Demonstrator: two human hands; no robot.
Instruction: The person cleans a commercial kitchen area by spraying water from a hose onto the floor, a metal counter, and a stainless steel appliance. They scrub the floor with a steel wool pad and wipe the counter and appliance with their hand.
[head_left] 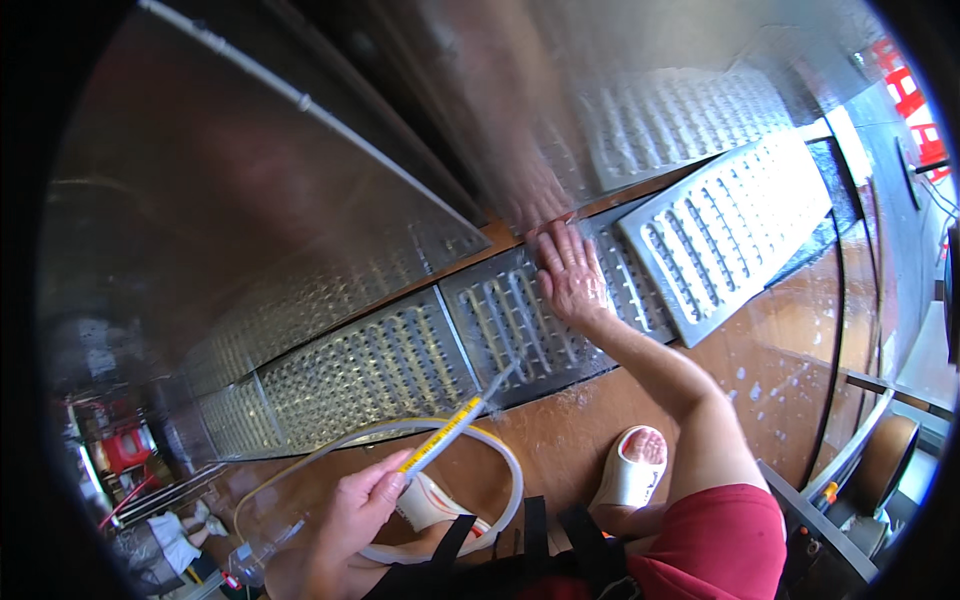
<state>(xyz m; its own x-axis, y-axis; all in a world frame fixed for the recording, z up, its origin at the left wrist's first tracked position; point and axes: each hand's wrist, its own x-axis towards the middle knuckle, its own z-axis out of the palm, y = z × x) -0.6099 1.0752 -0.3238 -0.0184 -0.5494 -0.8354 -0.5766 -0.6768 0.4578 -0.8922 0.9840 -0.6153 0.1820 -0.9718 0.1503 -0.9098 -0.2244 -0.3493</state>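
Observation:
My left hand (362,500) is closed around a clear hose (437,446) with a yellow printed band, its end pointing at the metal floor grates. A pale streak, which looks like water, runs from the hose end to a perforated metal grate (500,312). My right hand (572,275) lies on that same grate with fingers stretched out, the fingertips reaching its far edge by the metal wall. Right of it, a loose perforated metal panel (738,232) rests tilted across the row. The hose loops back near my feet.
A shiny steel wall (690,60) rises behind the grates and mirrors them. More grates (360,375) continue to the left. The brown floor (760,370) is wet with foam spots. A wheel (885,465) on a metal frame stands at right; red and white barriers (908,95) are beyond.

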